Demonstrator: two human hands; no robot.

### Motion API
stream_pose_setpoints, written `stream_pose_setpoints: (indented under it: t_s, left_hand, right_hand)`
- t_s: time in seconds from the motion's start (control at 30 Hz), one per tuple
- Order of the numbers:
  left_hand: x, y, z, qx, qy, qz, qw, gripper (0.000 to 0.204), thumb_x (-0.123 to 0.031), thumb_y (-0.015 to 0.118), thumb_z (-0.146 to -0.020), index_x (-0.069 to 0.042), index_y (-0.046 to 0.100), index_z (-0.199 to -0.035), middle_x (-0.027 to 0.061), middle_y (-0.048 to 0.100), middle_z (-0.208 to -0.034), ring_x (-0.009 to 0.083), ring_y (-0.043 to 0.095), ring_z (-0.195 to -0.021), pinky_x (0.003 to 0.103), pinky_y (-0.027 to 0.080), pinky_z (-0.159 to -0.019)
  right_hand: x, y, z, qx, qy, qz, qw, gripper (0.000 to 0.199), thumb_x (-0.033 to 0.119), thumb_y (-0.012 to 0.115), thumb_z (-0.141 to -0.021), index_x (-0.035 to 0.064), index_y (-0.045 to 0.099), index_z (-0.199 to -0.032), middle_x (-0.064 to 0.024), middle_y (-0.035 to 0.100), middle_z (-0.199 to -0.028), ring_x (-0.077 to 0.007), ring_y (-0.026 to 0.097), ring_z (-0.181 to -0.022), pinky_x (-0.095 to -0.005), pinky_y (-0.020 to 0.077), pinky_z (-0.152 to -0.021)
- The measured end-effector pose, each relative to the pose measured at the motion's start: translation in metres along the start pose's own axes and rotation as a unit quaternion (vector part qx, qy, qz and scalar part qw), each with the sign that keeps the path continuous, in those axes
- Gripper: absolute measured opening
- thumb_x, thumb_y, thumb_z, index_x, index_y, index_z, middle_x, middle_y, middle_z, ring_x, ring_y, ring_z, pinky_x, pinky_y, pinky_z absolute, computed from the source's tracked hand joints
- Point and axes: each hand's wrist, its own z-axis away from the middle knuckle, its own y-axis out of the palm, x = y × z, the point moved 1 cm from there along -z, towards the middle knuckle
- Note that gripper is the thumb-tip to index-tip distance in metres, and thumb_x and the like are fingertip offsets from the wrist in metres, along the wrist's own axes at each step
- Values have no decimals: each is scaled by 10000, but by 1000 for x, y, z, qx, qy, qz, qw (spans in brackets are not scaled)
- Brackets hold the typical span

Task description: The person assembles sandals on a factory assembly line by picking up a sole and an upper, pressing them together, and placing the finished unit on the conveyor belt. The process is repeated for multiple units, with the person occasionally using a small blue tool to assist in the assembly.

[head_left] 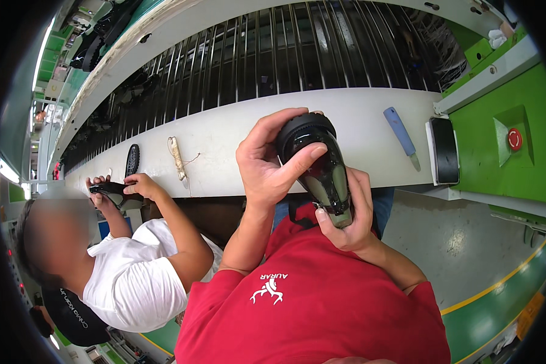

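A glossy black shoe (312, 141) is held up in front of my chest, over the near edge of the white bench. Its thick black sole end points away from me, and a grey-green, see-through-looking part (341, 218) shows at the near end. My left hand (270, 158) wraps the far end from the left, thumb across the upper. From the right and below, my right hand (355, 212) grips the near end, thumb on the grey-green part. The fingers behind the shoe are partly hidden.
On the white bench (224, 130) lie a blue-handled knife (401, 136), a black phone-like device (444, 150) and a cream string bundle (176, 158). Beyond runs a roller conveyor (255, 57). Left, a co-worker (139, 267) holds another black shoe (112, 191). A red button (514, 139) sits right.
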Motion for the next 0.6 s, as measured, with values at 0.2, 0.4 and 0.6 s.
stream_pose_setpoints:
  t_s: [0.2, 0.4, 0.6]
  left_hand:
    - [-1, 0, 1, 0, 6, -5, 1000, 544, 5, 949, -856, 87, 689, -1327, 199, 816, -1197, 222, 799, -1086, 344, 641, -981]
    - [-4, 0, 3, -8, 6, -12, 1000, 495, -5, 953, -858, 89, 703, -1275, 193, 823, -1155, 214, 806, -1048, 337, 645, -957]
    - [-10, -1, -1, -6, 33, -30, 999, 436, -46, 958, -866, 79, 728, -1214, 177, 836, -1083, 201, 814, -979, 333, 654, -905]
  right_hand:
    - [1, 1, 1, -4, 0, -1, 1000, 846, 191, 831, -861, -171, 500, -1550, -267, 560, -1408, -359, 633, -1262, -416, 546, -1078]
    - [4, -1, 2, -1, -1, 2, 1000, 841, 191, 826, -852, -179, 507, -1537, -276, 565, -1413, -368, 624, -1274, -421, 540, -1090]
    - [11, -2, -1, -7, -9, -3, 1000, 841, 193, 824, -848, -184, 510, -1531, -291, 571, -1413, -377, 620, -1278, -427, 539, -1094]
